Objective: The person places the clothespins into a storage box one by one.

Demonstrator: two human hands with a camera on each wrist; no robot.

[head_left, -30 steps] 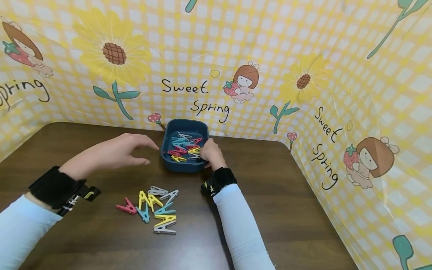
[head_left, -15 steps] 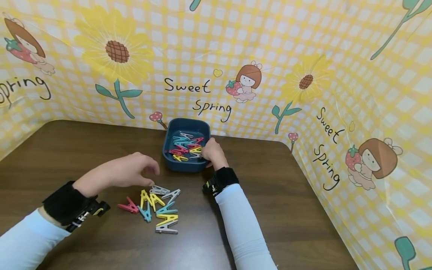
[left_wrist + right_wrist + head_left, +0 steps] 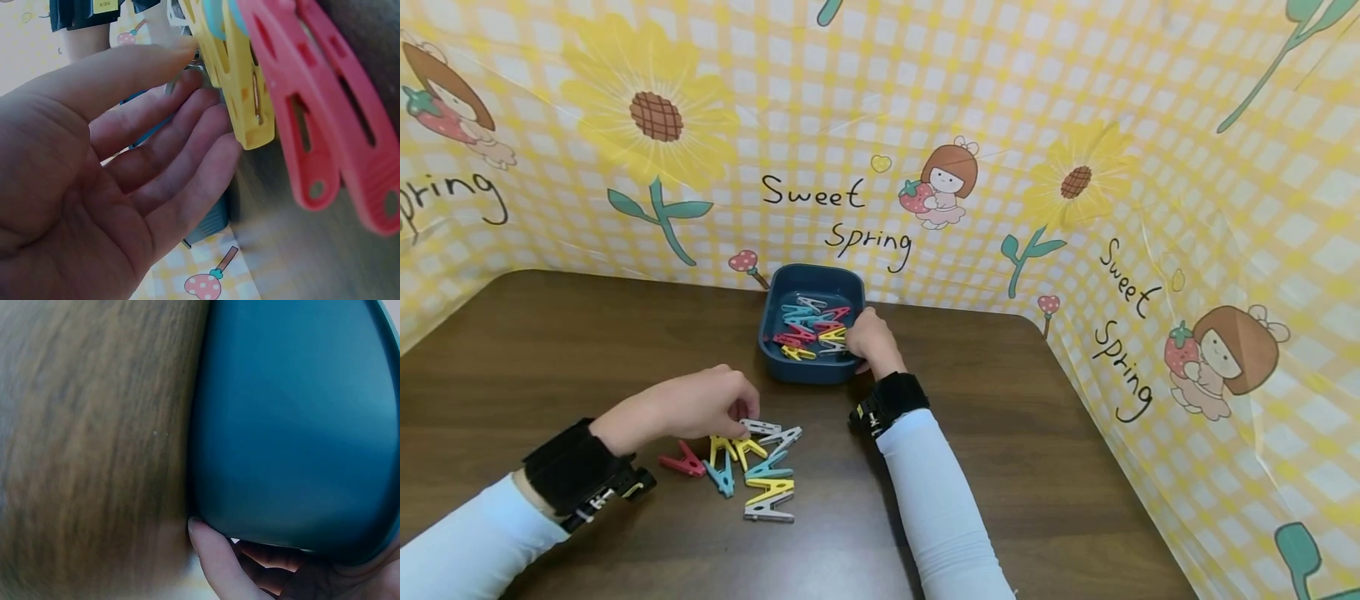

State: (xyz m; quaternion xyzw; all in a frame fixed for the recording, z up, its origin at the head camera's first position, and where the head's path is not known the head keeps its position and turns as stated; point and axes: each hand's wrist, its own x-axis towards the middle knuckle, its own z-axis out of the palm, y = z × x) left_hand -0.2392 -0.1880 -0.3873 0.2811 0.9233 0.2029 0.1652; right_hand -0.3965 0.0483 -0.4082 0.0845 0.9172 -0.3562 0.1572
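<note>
Plastic pegs lie just near-side of the blue tray; left hand nearest, fingers loosely spread over them, right hand gripping the tray's rim.

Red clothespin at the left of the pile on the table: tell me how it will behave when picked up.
The red clothespin looks like thin, cut-out plastic, so probably light and stiff. It lies flat, so it should slide rather than roll. Its ridged ends, seen in the left wrist view, likely aid grip for the left hand.
</note>
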